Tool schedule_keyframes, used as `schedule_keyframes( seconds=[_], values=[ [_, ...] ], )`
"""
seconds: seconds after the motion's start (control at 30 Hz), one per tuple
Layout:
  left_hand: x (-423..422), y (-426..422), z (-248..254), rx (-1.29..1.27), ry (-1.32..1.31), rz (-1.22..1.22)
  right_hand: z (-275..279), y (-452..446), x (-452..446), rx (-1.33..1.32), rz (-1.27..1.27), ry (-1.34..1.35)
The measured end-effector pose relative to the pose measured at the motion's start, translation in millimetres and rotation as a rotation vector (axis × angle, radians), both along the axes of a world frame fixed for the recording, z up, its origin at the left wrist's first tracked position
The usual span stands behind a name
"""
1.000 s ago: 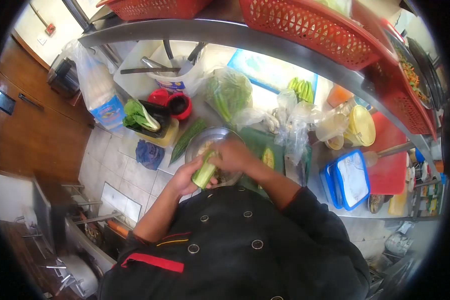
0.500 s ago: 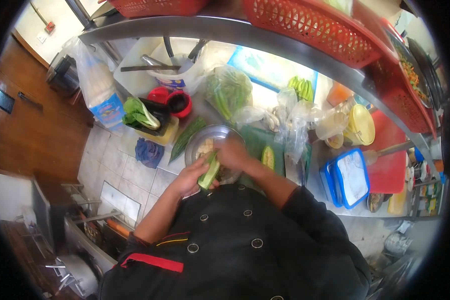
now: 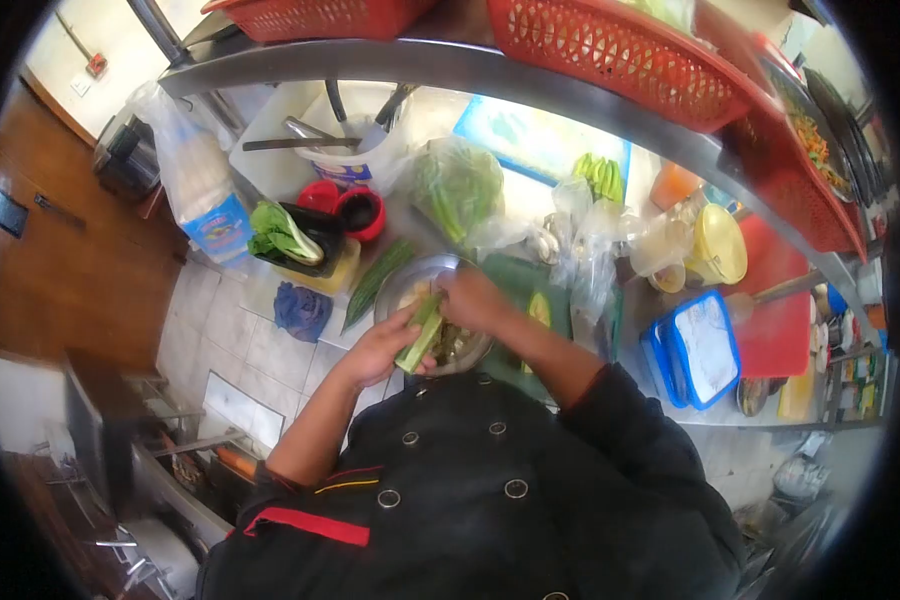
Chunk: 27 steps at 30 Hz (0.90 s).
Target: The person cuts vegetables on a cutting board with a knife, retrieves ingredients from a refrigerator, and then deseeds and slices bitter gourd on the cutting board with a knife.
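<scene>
A pale green cut vegetable piece (image 3: 422,340) is tilted over a round metal bowl (image 3: 481,352), with my left hand (image 3: 378,349) wrapped round its lower part. My right hand (image 3: 470,301) is closed at the upper end of the piece, over the bowl; whatever its fingers hold is too small to make out. Pale chunks and darker bits lie in the bowl, partly hidden by my hands. To the right, another cut vegetable half (image 3: 539,310) rests on a green board (image 3: 510,273). A long bumpy green vegetable (image 3: 378,284) lies left of the bowl.
Leafy greens (image 3: 285,236) sit in a black tray beside red cups (image 3: 360,214). Bagged green vegetables (image 3: 457,190) lie behind the bowl. Blue-rimmed containers (image 3: 705,350) and a yellow tub (image 3: 718,247) are at right. A metal shelf (image 3: 450,62) with red baskets (image 3: 610,62) crosses above.
The vegetable piece has turned in my left hand, and its cut side shows more than at first. My right hand has shifted slightly at its upper end. The view has moved a little.
</scene>
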<state>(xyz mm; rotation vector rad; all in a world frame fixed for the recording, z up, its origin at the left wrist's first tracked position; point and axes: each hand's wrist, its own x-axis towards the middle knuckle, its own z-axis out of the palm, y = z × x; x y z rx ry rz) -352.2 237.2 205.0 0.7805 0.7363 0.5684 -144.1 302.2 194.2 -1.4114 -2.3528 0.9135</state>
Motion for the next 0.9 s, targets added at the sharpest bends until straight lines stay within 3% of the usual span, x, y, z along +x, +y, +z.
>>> schedule_keyframes(
  seconds=[0.23, 0.43, 0.57, 0.67, 0.77, 0.83, 0.9],
  values=[
    [-14, 11, -11, -0.102, -0.021, 0.012, -8, -4, -2, 0.196, -0.026, -0.067],
    [-22, 15, -14, -0.062, -0.025, -0.026, 26, -16, -8, -0.030, -0.038, 0.071],
    [-26, 17, -23, 0.054, 0.019, -0.113, 0, -11, -15, 0.006, -0.089, 0.004],
    [-30, 21, -25, 0.119, 0.120, -0.179, -6, -17, -27, 0.011, -0.157, -0.191],
    [-30, 27, -24, 0.102, 0.146, -0.188, -15, -24, -31, 0.070, -0.302, -0.166],
    [-33, 31, -29, 0.066, 0.101, -0.171, -27, -27, -28, 0.289, -0.313, -0.211],
    [-39, 33, -21, -0.088, 0.042, -0.101, -37, -23, -11, 0.208, -0.312, -0.229]
  ],
)
